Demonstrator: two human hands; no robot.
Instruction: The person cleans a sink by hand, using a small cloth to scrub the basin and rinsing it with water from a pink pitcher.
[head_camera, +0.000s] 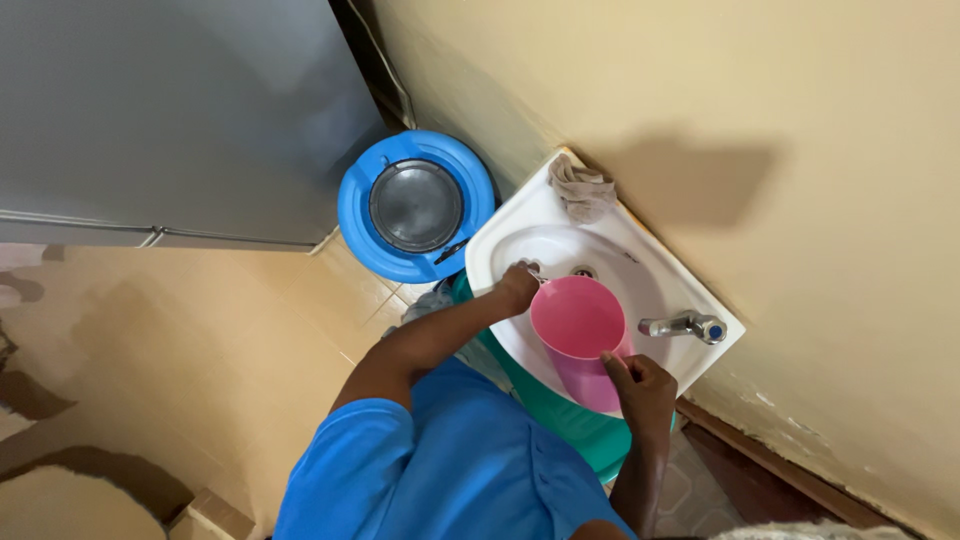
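Head view looks straight down on a small white wash basin (520, 225) fixed to a cream wall (800, 120). I see my right hand (640, 385) on the near side of a pink plastic jug (578, 318), fingers wrapped around its handle side and gripping it. That jug is tilted over the basin bowl, its open mouth facing up toward the camera, just left of a chrome tap (685, 325) that sits on the basin's right rim. My left hand (518, 285) is at the jug's far-left rim, fingers curled; something small and pale shows by them, but I cannot tell whether the hand is gripping it or only touching the jug. A crumpled grey cloth (583, 190) lies on the far corner of the basin. Left of the basin stands a blue bucket (360, 215) with a grey metal lid (416, 205) lying in its top. A grey cabinet (170, 110) fills the far left. Below the basin a green container (575, 430) shows, partly hidden by my blue shirt (450, 460). Tan tiles (200, 340) cover the floor.
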